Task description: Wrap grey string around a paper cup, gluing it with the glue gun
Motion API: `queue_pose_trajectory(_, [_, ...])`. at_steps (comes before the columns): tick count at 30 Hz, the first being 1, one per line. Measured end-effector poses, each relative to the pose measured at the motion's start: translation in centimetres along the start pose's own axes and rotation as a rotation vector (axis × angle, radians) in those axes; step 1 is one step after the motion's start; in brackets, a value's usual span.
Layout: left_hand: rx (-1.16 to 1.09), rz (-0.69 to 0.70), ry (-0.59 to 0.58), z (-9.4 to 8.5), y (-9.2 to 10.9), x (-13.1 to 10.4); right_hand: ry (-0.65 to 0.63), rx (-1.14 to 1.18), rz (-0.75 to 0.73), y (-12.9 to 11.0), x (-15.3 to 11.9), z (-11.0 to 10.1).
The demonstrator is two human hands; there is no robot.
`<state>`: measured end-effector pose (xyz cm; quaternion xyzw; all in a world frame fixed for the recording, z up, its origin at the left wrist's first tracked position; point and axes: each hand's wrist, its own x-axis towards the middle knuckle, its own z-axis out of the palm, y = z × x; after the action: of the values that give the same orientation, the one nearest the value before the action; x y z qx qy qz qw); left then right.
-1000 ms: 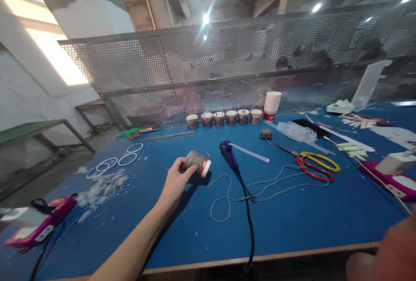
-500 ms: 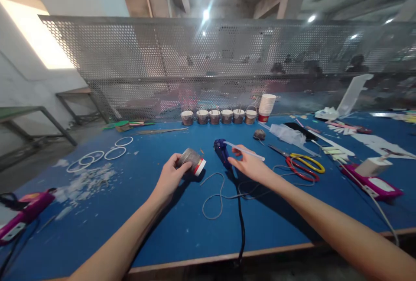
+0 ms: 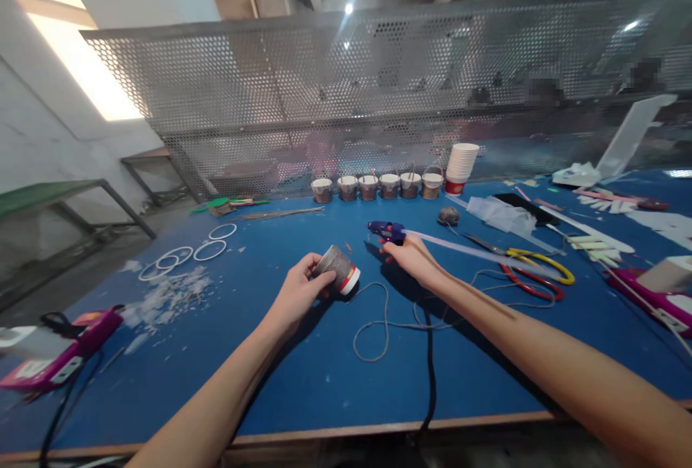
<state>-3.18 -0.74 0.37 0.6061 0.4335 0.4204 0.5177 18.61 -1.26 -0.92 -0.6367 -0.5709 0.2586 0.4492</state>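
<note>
Tilted on its side, a paper cup [image 3: 336,267] wound with grey cord is in my left hand [image 3: 300,282], fingers closed round it. The cup's red and white rim end points to the lower right. My right hand [image 3: 409,257] grips a dark blue glue gun [image 3: 385,231] whose nozzle points left towards the cup, apart from it. A long clear glue stick [image 3: 459,246] sticks out of the gun's back over my right wrist. Grey cord [image 3: 387,324] trails from near the cup across the blue table in loops, passing under my right forearm.
Several wrapped cups [image 3: 368,188] stand in a row at the back, beside a stack of paper cups [image 3: 462,165]. A ball of grey yarn [image 3: 448,216] and scissors [image 3: 519,260] lie right. White rings [image 3: 210,249], scraps [image 3: 173,296] and a magenta power strip [image 3: 81,352] are left.
My right hand has picked up the glue gun from the table and swung it so its nozzle points left. The cup stays in my left hand. The view has shifted slightly.
</note>
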Motion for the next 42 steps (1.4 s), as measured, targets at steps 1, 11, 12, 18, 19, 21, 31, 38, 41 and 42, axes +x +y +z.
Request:
queue_pose_trajectory(1, [-0.001, -0.001, 0.0, 0.0, 0.1, 0.0, -0.018, 0.019, 0.007, -0.4, -1.0, -0.5])
queue_pose_trajectory(11, [0.057, 0.014, 0.084, -0.2, 0.1, 0.2, -0.077, -0.021, -0.225, -1.3, -8.3, -1.2])
queue_pose_trajectory(12, [0.059, 0.018, 0.088, -0.2, 0.2, 0.2, -0.074, -0.028, -0.249, -1.2, -8.3, -1.0])
queue_pose_trajectory(18, [0.063, 0.014, 0.069, 0.1, 0.5, 0.0, -0.024, -0.093, -0.344, -0.6, -8.3, -0.2])
queue_pose_trajectory(19, [0.065, 0.015, 0.066, 0.1, 0.4, -0.1, -0.022, -0.102, -0.361, -0.6, -8.3, -0.2])
queue_pose_trajectory(21, [0.067, 0.017, 0.06, 0.2, 0.3, -0.1, -0.022, -0.121, -0.393, -0.6, -8.4, -0.2])
queue_pose_trajectory(31, [0.135, 0.07, 0.051, 0.0, 0.1, 0.0, 0.003, -0.182, -0.458, -0.5, -8.6, -0.1])
queue_pose_trajectory(38, [0.168, 0.06, 0.024, 0.1, 0.0, -0.1, -0.051, -0.157, -0.511, -0.1, -8.6, 0.0])
queue_pose_trajectory(41, [0.215, 0.061, 0.023, 0.0, 0.1, -0.1, -0.029, -0.174, -0.542, 0.1, -8.6, 0.0])
queue_pose_trajectory(42, [0.226, 0.056, 0.012, 0.0, 0.1, -0.1, -0.029, -0.182, -0.557, 0.1, -8.6, 0.0])
